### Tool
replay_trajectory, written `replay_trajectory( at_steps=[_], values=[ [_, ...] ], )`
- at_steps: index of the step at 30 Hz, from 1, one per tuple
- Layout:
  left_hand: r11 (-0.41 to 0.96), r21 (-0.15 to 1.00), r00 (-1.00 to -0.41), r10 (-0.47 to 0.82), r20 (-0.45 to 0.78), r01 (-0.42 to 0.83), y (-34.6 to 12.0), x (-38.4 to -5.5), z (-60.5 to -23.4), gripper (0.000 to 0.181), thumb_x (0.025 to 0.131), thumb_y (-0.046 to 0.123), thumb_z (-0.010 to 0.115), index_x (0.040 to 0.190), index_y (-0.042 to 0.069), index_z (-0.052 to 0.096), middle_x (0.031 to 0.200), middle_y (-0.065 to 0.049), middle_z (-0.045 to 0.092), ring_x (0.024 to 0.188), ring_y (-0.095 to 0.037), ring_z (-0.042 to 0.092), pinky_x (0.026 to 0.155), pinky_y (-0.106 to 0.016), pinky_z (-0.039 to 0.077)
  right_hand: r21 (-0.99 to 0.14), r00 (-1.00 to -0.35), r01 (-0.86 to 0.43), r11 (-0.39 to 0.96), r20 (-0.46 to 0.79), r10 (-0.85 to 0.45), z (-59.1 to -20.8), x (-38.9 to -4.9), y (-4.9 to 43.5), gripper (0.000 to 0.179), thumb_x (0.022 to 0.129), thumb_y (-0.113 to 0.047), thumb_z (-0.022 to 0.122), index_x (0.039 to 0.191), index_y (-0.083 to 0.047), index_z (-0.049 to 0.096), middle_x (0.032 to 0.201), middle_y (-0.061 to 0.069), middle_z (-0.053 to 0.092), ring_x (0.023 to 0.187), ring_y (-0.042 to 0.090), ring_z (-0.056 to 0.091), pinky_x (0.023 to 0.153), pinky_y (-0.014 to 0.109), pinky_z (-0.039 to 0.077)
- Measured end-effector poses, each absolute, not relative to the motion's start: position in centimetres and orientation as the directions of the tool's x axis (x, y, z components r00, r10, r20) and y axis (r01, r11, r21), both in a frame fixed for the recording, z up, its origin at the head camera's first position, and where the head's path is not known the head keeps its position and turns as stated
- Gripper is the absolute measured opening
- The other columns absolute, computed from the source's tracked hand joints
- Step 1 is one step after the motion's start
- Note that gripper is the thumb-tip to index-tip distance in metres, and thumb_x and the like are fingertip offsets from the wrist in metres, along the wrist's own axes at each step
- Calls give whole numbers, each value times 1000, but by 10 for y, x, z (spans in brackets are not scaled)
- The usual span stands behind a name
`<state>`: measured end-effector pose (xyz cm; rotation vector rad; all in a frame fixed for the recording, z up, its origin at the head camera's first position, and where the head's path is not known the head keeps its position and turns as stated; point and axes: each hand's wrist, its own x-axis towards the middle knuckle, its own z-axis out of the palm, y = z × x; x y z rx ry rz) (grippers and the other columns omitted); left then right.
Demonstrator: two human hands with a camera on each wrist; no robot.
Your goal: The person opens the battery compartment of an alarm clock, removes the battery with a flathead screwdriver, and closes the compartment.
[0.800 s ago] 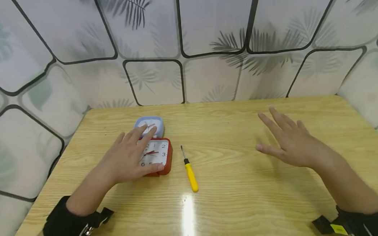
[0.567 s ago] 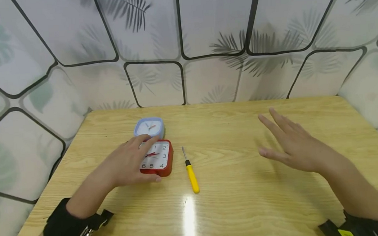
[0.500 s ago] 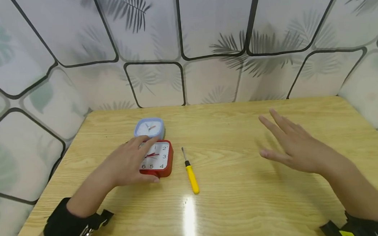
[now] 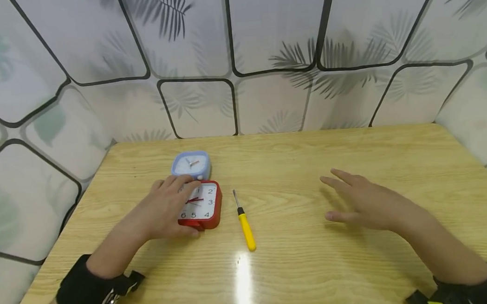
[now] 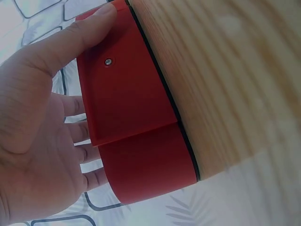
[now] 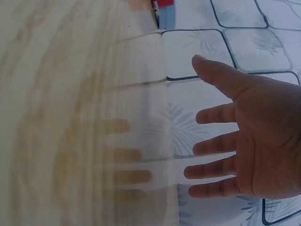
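A red square clock (image 4: 208, 206) with a white numbered face stands left of the table's middle. My left hand (image 4: 163, 211) grips it from the left, fingers over its far edge and thumb along its near side, covering part of the dial. In the left wrist view, the thumb lies on the clock's red side (image 5: 134, 99), which has a small screw. Just behind is a light blue clock (image 4: 191, 165). To the right of the red clock lies a screwdriver (image 4: 247, 231) with a yellow handle. My right hand (image 4: 361, 205) hovers over the table's right part, fingers extended, holding nothing.
The wood-grain table (image 4: 292, 270) has a far edge running along a patterned cloth backdrop (image 4: 273, 99). That cloth also rises at both sides. A bright light reflection shows on the tabletop near the front.
My left fingers have drawn back from over the blue clock onto the red clock, and the thumb has dropped to its near side. My right hand has lowered and shifted slightly left.
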<state>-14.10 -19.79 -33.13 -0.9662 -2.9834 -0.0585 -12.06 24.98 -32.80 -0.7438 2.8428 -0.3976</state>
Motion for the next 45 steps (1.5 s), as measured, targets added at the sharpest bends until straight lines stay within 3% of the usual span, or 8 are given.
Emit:
replay_trajectory(
  at_steps=[5, 12, 17, 25, 33, 39, 45],
  values=[
    [803, 21, -804, 595, 26, 595, -202, -139, -329, 106, 64, 58, 87, 143, 2, 46, 142, -17, 48, 129, -37, 43, 103, -56, 38, -293, -829, -496, 817, -120, -546, -334, -117, 231, 80, 93, -62, 57, 153, -14, 38, 158, 24, 32, 139, 49, 38, 104, 66, 40],
    [803, 120, -806, 591, -32, 584, -196, -138, -328, 106, 65, 52, 89, 147, 4, 43, 145, -19, 44, 130, -36, 45, 110, -59, 36, -272, -791, -552, 788, -129, -599, -336, -105, 200, 72, 93, -49, 65, 152, -15, 42, 156, 22, 37, 138, 45, 43, 105, 64, 40],
    [805, 128, -806, 589, -54, 580, -195, -137, -328, 106, 67, 52, 88, 149, 4, 40, 149, -18, 43, 133, -39, 44, 112, -59, 36, -258, -757, -591, 764, -148, -636, -337, -100, 174, 68, 93, -47, 66, 151, -17, 44, 154, 18, 42, 136, 40, 46, 105, 60, 44],
    [813, 135, -809, 580, -97, 567, -195, -135, -327, 112, 72, 52, 85, 155, 3, 29, 156, -18, 39, 142, -41, 37, 115, -58, 32, -190, -678, -692, 696, -161, -717, -337, -98, 132, 65, 95, -49, 62, 148, -14, 46, 147, 15, 51, 128, 36, 52, 96, 51, 53],
    [822, 134, -819, 566, -90, 553, -194, -134, -328, 116, 71, 52, 86, 157, 3, 25, 155, -20, 39, 141, -41, 39, 114, -56, 35, -105, -650, -742, 663, -130, -748, -337, -100, 104, 61, 98, -57, 52, 150, -28, 44, 133, 6, 60, 111, 27, 58, 81, 42, 56],
    [834, 135, -828, 550, -109, 536, -193, -134, -328, 117, 70, 52, 87, 157, 3, 26, 156, -20, 37, 143, -41, 36, 114, -57, 36, 1, -585, -807, 590, -132, -800, -340, -102, 91, 45, 96, -48, 60, 135, -26, 58, 122, 4, 62, 95, 22, 56, 64, 30, 54],
    [824, 124, -820, 565, -93, 554, -193, -136, -329, 115, 69, 53, 87, 155, 2, 30, 156, -20, 38, 143, -41, 36, 114, -56, 36, 111, -555, -829, 547, -55, -830, -341, -102, 89, 14, 98, -19, 63, 111, -15, 67, 107, 4, 62, 90, 17, 55, 76, 25, 56]
  ],
)
